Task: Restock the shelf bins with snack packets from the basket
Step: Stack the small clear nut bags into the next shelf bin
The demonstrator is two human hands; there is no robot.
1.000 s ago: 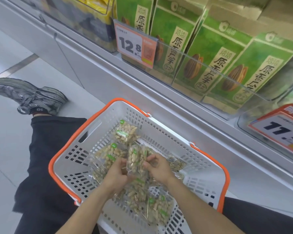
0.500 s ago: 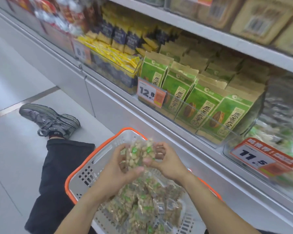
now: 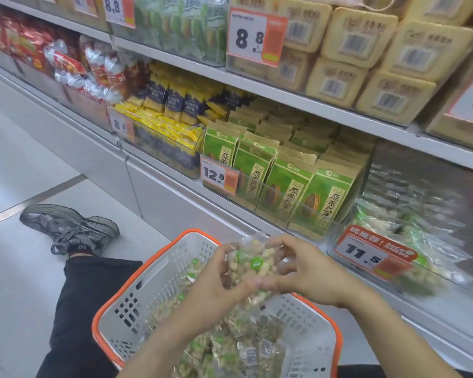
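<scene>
Both hands, left (image 3: 213,282) and right (image 3: 309,271), pinch one clear packet of pale nuts (image 3: 253,261) above the orange-rimmed white plastic basket (image 3: 153,290); forearms hide part of the heap, uncountable, and the right-hand shelf bin (image 3: 410,257) is blurred.

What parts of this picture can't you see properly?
Head view only:
- How many snack packets the hands hold: left hand and right hand cover them.
- Bin behind the 11.5 price tag: motion-blurred, its packets unclear.
- Basket: near end cut off by the bottom edge.
- Top shelf boxes: labels blurred, unreadable.
</scene>
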